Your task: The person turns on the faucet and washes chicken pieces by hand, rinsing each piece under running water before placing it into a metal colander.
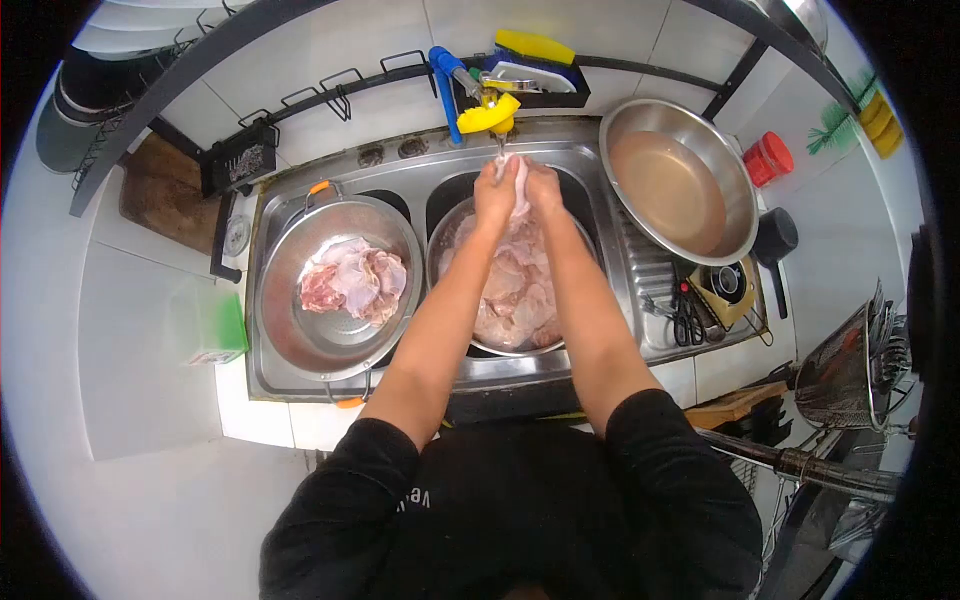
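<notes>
Under the running yellow-tipped faucet (490, 115), my left hand (495, 195) and my right hand (541, 187) are both closed around a piece of raw chicken (520, 192). Water runs onto it at the fingertips. Beneath my forearms, a large metal bowl (436, 262) in the right sink basin holds many raw chicken pieces (510, 290) in water. To the left, a metal colander (285, 235) with orange-covered handles contains several more chicken pieces (355, 280). My arms hide part of the bowl.
At the right, a steel basin (608, 150) of cloudy water rests on the drainboard. Near it lie red-and-black scissors (685, 315), a red container (768, 160) and a black-handled pan (775, 237). A yellow sponge (535, 46) sits in the rack behind the faucet.
</notes>
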Demonstrator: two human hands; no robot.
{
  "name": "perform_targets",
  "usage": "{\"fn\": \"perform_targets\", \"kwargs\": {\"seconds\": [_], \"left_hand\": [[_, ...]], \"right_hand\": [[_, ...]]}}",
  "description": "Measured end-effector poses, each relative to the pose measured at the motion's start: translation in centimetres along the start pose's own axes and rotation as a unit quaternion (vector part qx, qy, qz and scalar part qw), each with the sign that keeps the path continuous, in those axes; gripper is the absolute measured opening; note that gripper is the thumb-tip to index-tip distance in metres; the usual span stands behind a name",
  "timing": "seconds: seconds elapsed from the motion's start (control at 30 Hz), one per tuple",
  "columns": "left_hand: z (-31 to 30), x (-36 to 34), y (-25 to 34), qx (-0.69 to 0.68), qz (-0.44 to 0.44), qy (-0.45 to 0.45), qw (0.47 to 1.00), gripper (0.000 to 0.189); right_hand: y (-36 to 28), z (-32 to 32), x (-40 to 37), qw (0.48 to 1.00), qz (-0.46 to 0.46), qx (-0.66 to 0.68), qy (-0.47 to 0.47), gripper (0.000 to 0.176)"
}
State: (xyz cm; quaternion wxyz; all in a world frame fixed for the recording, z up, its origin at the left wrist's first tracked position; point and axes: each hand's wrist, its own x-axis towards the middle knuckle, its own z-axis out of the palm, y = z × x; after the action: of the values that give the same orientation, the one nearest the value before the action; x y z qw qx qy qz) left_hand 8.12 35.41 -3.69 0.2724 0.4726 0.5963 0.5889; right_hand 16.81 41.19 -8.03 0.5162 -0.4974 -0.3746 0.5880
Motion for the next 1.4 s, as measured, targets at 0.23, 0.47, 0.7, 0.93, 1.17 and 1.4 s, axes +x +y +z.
{"fn": "perform_targets", "kwargs": {"seconds": [0.23,0.47,0.7,0.93,1.17,1.4], "left_hand": [[-2.0,3.0,2.2,0.053,0.031,-0.056,0.997,0.032],[-2.3,1.0,0.8,-0.08,-0.307,0.035,0.948,0.077],[-2.0,2.3,-1.8,-0.006,-0.058,0.14,0.988,0.048],[-1.3,0.7,1.3,-0.048,-0.022,0.115,0.992,0.047],[-1.6,1.6,-0.3,-0.045,-0.064,0.044,0.996,0.062],[-2.4,3.2,-0.4,0.098,0.046,0.026,0.994,0.044]], "right_hand": [[-8.0,2.8,-8.5,0.983,-0.097,-0.039,-0.152,0.06],[-6.9,3.4,-6.8,0.997,-0.015,0.063,-0.028,0.03],[-6.6,2.7,-8.8,0.979,0.099,-0.041,-0.173,0.048],[-3.1,3.6,-4.2,0.989,-0.078,-0.118,0.041,0.044],[-6.5,1.7,-5.1,0.949,0.241,0.188,-0.078,0.057],[-8.2,1.5,-5.3,0.982,-0.033,-0.15,-0.112,0.028]]}}
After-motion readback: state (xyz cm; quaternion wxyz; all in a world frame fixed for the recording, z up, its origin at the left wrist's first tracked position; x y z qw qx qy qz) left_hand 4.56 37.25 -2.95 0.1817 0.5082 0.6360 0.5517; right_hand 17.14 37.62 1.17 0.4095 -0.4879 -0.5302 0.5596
